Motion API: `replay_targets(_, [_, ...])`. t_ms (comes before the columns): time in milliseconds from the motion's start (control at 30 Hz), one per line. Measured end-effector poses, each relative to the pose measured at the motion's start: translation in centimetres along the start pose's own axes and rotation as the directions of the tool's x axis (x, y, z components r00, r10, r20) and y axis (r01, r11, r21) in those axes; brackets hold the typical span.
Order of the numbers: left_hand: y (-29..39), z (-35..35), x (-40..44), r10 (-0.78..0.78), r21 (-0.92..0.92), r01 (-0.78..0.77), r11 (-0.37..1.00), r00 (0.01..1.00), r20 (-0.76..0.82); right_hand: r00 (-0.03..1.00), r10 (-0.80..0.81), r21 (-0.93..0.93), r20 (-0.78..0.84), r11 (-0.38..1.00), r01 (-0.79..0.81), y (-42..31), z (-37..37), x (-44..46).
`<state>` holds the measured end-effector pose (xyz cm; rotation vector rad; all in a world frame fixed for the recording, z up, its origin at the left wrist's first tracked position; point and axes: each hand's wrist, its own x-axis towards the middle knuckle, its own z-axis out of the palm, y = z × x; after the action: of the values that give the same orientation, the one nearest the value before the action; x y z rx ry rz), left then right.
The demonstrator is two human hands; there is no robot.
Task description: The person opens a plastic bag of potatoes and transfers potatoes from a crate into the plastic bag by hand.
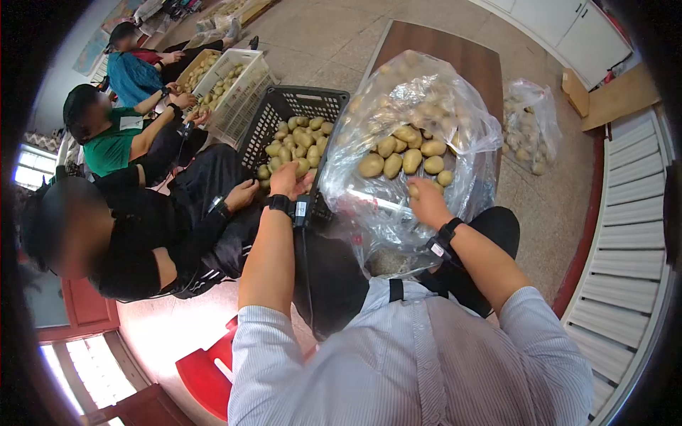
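Observation:
My left hand (290,180) is over the near end of a black plastic crate (305,92), its fingers apart against the potatoes (298,142) in it. Whether a potato lies under its palm is hidden. To the right, my right hand (429,204) is closed on a small potato (414,190) at the mouth of a clear plastic bag (348,163). Inside that bag, several yellow-brown oval potatoes (411,160) lie exposed; more show through the film behind. Both my wrists carry black bands.
The bag rests on a brown tabletop (440,46). A co-worker's hand (242,195) is beside the black crate's left side. Other people sit farther left by a white crate (245,106) of potatoes. Another filled bag (529,128) stands on the floor at right. A red stool (206,376) is behind me.

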<state>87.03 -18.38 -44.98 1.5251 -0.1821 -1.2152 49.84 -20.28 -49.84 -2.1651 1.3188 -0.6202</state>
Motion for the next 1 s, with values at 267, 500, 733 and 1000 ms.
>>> replay_targets(267, [-4.1, -5.2, 7.6, 0.126, 0.081, -0.135, 0.987, 0.986, 0.109, 0.966, 0.251, 0.228, 0.055, 0.939, -0.257, -0.7, 0.3, 1.7])
replay_targets(500, [-0.1, 1.0, -0.5, 0.007, 0.098, -0.016, 0.995, 0.996, 0.088, 0.793, 0.324, 0.668, 0.516, 0.427, -0.61, -1.7, 0.6, 2.3])
replay_targets(733, [0.5, 5.8, -5.2, -0.163, 0.389, -0.009, 0.921, 0.899, 0.407, 0.819, 0.249, 0.708, 0.517, 0.413, -0.573, -6.3, 0.5, 3.0])
replay_targets(1000, [-0.5, 7.7, -6.2, -0.322, 0.422, 0.037, 0.906, 0.706, 0.631, 0.935, 0.036, 0.674, 0.353, 0.683, -0.28, -11.1, -0.1, 4.1])
